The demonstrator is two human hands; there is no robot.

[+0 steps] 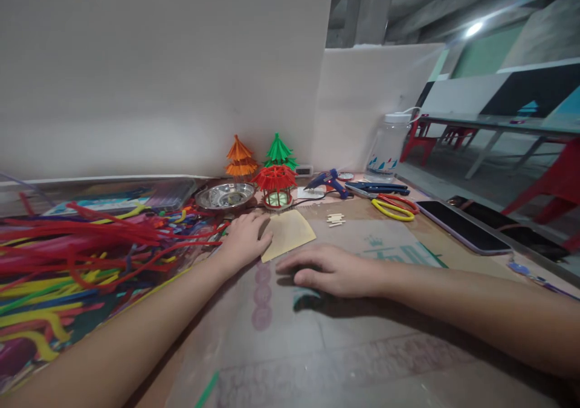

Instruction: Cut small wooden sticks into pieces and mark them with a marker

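Observation:
My left hand lies at the left edge of a yellow square sheet, its thumb over the sheet's edge and its fingers stretched forward. I cannot make out anything held in it. Over the plastic-covered work surface, my right hand hovers palm down with thumb and fingers apart, holding nothing. Just beyond the sheet stands a small red-roofed pavilion model. Several short pale sticks lie in a small group right of the sheet.
Red, yellow and blue pipe cleaners pile up at left. Behind are a metal dish, orange and green roofed models, and a blue glue gun. Scissors, a phone and a bottle stand or lie at right.

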